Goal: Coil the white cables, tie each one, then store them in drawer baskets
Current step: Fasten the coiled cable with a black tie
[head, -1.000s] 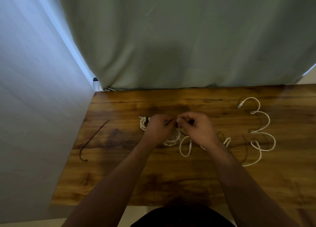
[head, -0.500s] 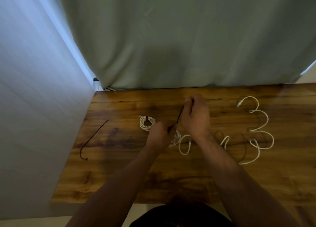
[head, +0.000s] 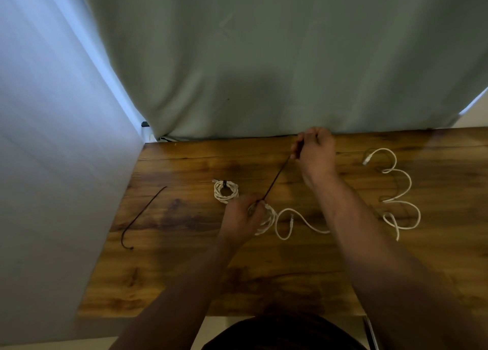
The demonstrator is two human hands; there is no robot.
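wooden table (head: 184,283) | grey-green curtain (head: 264,59) behind | pale wall (head: 52,138) left, blurred | dim light

On the brown wooden worktop (head: 264,270), the left hand (head: 241,217) presses a coiled white cable (head: 266,219) down while the right hand (head: 315,153) pinches a thin black tie (head: 276,179), drawn taut between the 2 hands. A small tied white coil (head: 225,191) lies beside the left hand. A loose white cable (head: 398,191) snakes at right; a spare black tie (head: 142,215) lies at left.
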